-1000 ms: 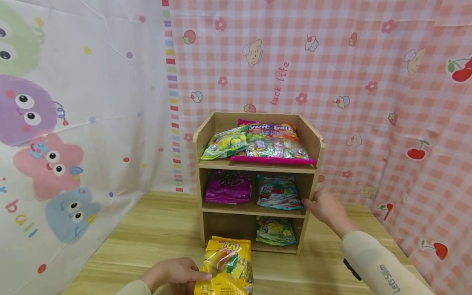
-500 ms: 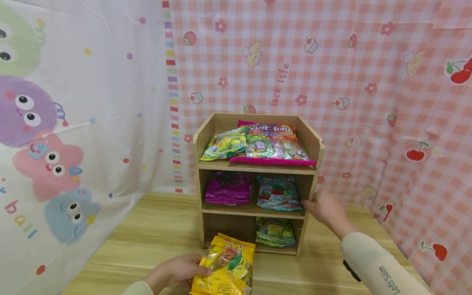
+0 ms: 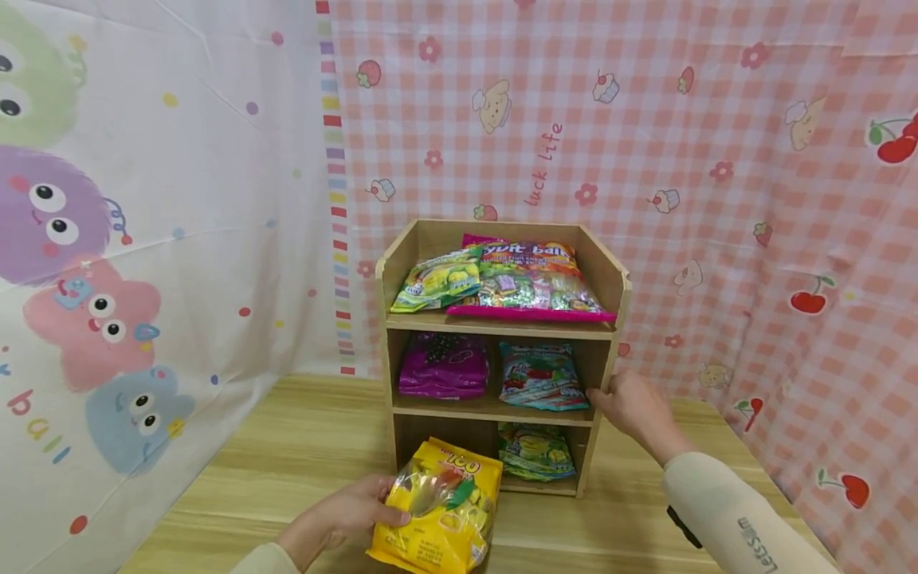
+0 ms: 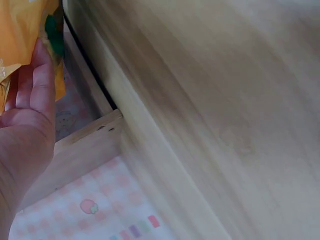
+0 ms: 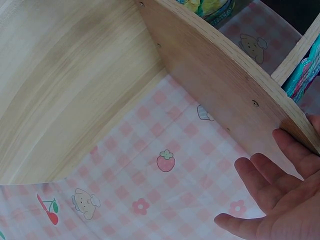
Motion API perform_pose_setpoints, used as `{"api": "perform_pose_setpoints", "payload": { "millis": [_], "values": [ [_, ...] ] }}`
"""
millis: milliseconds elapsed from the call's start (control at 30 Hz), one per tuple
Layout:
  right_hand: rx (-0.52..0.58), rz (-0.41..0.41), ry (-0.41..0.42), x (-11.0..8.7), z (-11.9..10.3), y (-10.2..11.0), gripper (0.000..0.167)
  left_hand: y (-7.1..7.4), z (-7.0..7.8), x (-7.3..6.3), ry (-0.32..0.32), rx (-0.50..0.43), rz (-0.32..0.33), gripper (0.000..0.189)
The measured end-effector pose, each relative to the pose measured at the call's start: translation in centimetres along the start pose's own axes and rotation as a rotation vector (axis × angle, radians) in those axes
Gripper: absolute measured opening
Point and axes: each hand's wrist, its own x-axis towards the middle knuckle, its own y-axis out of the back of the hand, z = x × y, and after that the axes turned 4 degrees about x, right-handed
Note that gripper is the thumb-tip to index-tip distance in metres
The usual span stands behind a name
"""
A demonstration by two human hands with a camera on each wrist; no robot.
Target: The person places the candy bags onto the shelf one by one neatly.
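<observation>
In the head view my left hand (image 3: 349,514) grips a yellow candy bag (image 3: 448,510) by its left side, thumb on the printed front. The bag is tilted and overlaps the lower left compartment of a small wooden shelf (image 3: 495,412). Seen from the left wrist, the fingers (image 4: 42,85) lie behind the yellow bag (image 4: 17,32). My right hand (image 3: 638,410) holds the shelf's right side panel, thumb at its front edge. The right wrist view shows the index fingertip against the outer face of that panel (image 5: 225,85), the other fingers spread away from it.
A large candy bag (image 3: 531,279) and a green-yellow bag (image 3: 441,279) lie on the top tier. A purple bag (image 3: 445,367) and a teal bag (image 3: 543,375) occupy the middle, a green bag (image 3: 536,453) the lower right. Patterned cloth (image 3: 445,119) hangs behind the wooden table (image 3: 287,446).
My left hand has raised the yellow bag slightly and brought it nearer the lower left compartment, its top tilting rightward. The right hand stays on the side panel.
</observation>
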Motion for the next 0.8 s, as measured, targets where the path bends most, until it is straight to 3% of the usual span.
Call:
{"api": "perform_pose_setpoints", "payload": {
  "millis": [267, 467, 733, 800],
  "values": [
    [0.016, -0.005, -0.012, -0.1, 0.1, -0.1, 0.044, 0.0, 0.0, 1.1, -0.056, 0.019, 0.053, 0.037],
    [0.015, -0.019, -0.028, -0.1, 0.1, -0.2, 0.044, 0.0, -0.7, 2.3, -0.105, 0.085, 0.167, 0.046],
    [0.018, -0.016, -0.027, -0.1, 0.0, -0.1, 0.044, -0.5, -1.0, 4.0, -0.039, 0.103, 0.332, 0.072],
    [0.02, -0.018, -0.03, -0.1, -0.1, -0.1, 0.045, -0.7, -1.2, 4.5, -0.03, 0.072, 0.357, 0.068]
  ]
}}
